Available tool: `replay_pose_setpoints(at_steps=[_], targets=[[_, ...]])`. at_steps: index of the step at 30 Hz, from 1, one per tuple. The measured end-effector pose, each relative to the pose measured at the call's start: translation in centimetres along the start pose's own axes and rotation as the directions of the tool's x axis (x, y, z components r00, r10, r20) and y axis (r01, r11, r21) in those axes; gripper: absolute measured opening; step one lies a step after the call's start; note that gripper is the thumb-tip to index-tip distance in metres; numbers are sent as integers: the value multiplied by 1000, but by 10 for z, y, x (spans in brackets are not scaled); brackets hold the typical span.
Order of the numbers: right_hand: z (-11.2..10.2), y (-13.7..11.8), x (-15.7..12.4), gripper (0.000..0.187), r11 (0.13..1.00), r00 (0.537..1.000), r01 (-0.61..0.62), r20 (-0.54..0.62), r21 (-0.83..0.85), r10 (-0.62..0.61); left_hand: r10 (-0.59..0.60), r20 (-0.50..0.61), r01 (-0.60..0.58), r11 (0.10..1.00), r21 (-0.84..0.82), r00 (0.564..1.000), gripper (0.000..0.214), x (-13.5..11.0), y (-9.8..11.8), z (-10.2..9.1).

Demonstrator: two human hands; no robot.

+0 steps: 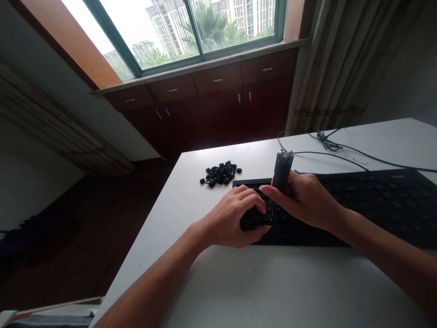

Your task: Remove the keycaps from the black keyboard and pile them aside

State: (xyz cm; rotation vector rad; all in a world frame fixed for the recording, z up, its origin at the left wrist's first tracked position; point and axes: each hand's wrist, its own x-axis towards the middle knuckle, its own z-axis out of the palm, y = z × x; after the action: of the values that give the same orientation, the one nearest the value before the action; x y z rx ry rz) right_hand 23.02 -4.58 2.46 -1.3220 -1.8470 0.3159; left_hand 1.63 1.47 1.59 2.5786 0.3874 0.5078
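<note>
My right hand [303,196] is closed round a dark-handled keycap puller [282,171], held upright with its metallic end on top. Thin wire shows below the handle, down at the keys. The black keyboard [375,205] lies under both hands, and some of its left part is covered by them. Resting on that left end, my left hand [235,214] has its fingers bent. Its thumb and index fingertip are apart, on either side of the wire's lower end. Whether the wire grips a keycap is too small to tell.
Loose black keycaps [221,174] lie in a pile on the white table [191,200], beyond my left hand. A bundled black cable [329,142] runs along the back. Something thin and blue [303,172] peeks out behind the keyboard. The table's left edge drops to a dark floor.
</note>
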Motion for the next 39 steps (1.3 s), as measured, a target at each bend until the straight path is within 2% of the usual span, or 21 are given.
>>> replay_pose_setpoints(at_steps=[6,11,17,21,25,29,32,36,39], targets=[[1,0,0,39,998,999,7,-36,-64,-9,22,-13,-22,1000,1,1000,23,-1,-1,2],[0,1,-3,38,994,997,79,-9,-70,-79,46,-24,-47,999,-8,999,22,-1,-1,3],[11,-7,-9,38,997,982,57,-177,-48,-65,42,-57,-43,999,-17,997,26,1,-1,4],[16,-9,-10,39,998,976,41,-213,-54,-52,39,-81,-42,999,-26,996,27,2,0,6],[18,-7,-10,37,999,983,-40,-179,13,42,-24,-91,22,1000,-22,996,18,3,3,8],[18,-8,-10,33,979,986,-131,-78,156,145,-105,-106,103,994,-23,989,20,3,8,12],[18,-10,-8,33,955,984,-167,-15,246,176,-139,-118,137,990,-21,983,19,2,10,14],[18,-10,-7,34,943,988,-154,24,295,154,-119,-113,114,992,-52,987,18,1,10,12],[21,-8,-7,33,961,991,-125,-17,247,133,-80,-146,55,984,-171,986,36,1,12,10]])
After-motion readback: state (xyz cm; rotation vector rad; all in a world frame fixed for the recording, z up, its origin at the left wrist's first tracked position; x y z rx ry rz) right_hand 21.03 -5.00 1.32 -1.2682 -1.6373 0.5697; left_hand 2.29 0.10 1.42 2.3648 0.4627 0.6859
